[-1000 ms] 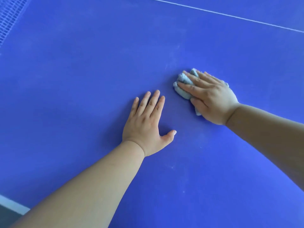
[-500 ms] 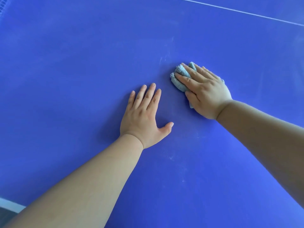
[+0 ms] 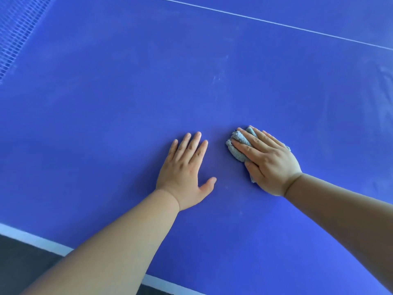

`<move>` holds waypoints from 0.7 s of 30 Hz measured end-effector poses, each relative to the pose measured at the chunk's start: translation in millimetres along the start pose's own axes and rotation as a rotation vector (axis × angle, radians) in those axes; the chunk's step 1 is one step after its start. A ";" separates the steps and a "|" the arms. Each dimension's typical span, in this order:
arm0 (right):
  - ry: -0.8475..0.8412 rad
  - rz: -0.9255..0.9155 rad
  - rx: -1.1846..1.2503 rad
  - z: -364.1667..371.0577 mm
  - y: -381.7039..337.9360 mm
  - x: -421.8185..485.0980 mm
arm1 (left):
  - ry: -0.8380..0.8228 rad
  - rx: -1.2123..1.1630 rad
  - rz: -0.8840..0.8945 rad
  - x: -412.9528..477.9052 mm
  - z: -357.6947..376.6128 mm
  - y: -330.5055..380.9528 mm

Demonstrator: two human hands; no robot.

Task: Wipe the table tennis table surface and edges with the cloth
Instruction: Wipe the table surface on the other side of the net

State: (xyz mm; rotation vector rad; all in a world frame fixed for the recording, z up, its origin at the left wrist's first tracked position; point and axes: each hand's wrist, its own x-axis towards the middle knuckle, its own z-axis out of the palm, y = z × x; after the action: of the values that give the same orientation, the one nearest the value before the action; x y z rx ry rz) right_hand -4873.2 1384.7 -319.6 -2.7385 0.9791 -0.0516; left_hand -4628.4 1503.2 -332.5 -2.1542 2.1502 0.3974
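The blue table tennis table (image 3: 119,103) fills the view, with faint pale smears past the hands. A small bunched light-blue cloth (image 3: 238,146) lies on the surface under my right hand (image 3: 269,161). That hand presses it down with straight fingers laid flat on top. Most of the cloth is hidden beneath the palm. My left hand (image 3: 186,170) rests flat on the bare surface just left of the cloth, fingers straight and thumb spread, holding nothing.
The blue net (image 3: 14,30) shows at the top left corner. A thin white centre line (image 3: 276,23) crosses the far surface. The table's white near edge line (image 3: 32,238) runs along the bottom left, with dark floor (image 3: 23,267) beyond it.
My right hand has drawn the cloth back toward me and nearer the left hand. The view has shifted, so the net and more of the near edge show again.
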 end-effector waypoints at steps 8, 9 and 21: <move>-0.002 0.074 -0.019 0.2 17.6 15.1 | 0.058 0.059 -0.086 -61.7 27.2 9.2; 0.009 0.082 -0.022 1.6 18.2 15.4 | 0.059 0.066 -0.083 -60.8 27.4 9.3; -0.082 -0.239 0.012 29.9 -61.7 -92.6 | 0.073 0.058 -0.100 -62.4 22.9 10.5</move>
State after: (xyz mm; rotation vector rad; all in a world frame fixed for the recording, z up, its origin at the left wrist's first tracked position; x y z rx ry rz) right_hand -4903.3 1495.4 -330.4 -2.8067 0.6246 0.0146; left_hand -4641.0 1569.0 -338.7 -2.2657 2.0515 0.2497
